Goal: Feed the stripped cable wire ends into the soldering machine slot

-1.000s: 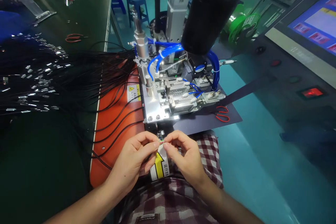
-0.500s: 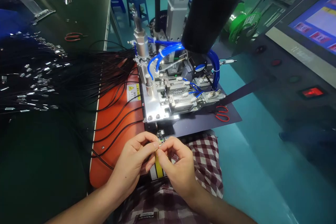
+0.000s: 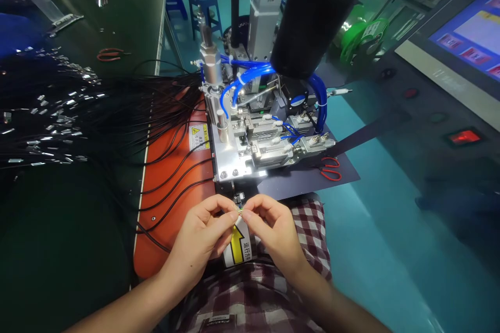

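Note:
My left hand (image 3: 207,231) and my right hand (image 3: 273,226) meet fingertip to fingertip just in front of the machine (image 3: 261,130). Both are closed in a pinch around tiny thin pieces (image 3: 240,211), whitish and greenish, too small to name. Directly behind the fingertips is a small metal fixture (image 3: 239,197) at the machine's front edge. Below and between the hands shows a white label with a yellow arrow (image 3: 237,247). Black cables (image 3: 175,190) run over the orange surface (image 3: 156,250) to the left of my left hand.
Red-handled cutters (image 3: 331,169) lie on the dark plate to the right. Another red-handled tool (image 3: 110,54) rests on the left table. A bundle of cables with shiny ends (image 3: 50,109) spreads at left. A black cylinder (image 3: 312,26) hangs above the machine; a screen (image 3: 469,36) stands right.
My right hand has shifted slightly right and its fingers have straightened a little, uncovering more of the arrow label. My left hand has barely moved.

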Demonstrator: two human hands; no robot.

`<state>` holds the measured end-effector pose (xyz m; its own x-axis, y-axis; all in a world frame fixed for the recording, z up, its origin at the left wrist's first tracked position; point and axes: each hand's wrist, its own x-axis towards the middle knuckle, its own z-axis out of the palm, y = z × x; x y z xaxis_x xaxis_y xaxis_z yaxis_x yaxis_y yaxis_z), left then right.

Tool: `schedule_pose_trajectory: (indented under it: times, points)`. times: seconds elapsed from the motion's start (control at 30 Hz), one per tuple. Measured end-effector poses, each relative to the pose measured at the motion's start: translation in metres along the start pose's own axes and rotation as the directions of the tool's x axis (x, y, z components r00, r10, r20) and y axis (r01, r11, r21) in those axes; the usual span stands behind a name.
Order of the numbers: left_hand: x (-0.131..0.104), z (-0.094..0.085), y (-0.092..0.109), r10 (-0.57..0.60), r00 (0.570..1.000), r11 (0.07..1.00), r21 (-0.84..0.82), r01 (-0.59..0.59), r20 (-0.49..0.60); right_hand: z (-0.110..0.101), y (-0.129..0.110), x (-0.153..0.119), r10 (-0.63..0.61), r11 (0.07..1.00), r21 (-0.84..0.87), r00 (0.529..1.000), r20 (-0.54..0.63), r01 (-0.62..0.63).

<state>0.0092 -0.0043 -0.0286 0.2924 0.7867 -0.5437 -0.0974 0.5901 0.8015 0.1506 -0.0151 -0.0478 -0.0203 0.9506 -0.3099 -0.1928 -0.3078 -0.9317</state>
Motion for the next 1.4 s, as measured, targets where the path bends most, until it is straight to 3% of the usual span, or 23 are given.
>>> schedule_pose_trajectory:
  times: [0.67,1.07,1.4]
  points:
    - [0.002,-0.001,-0.001,0.006,0.998,1.000,-0.026,-0.005,0.057,-0.004,0.004,0.002,0.085,0.974,0.206,0.994,0.065,-0.097]
    - [0.003,-0.001,0.000,-0.013,0.998,0.999,-0.034,0.015,0.059,-0.011,-0.004,-0.001,-0.031,1.000,-0.006,0.999,-0.009,0.031]
    - [0.003,-0.003,-0.004,0.017,0.998,1.000,0.003,-0.017,0.055,-0.006,-0.007,0.000,-0.026,0.998,-0.062,1.000,0.008,0.026]
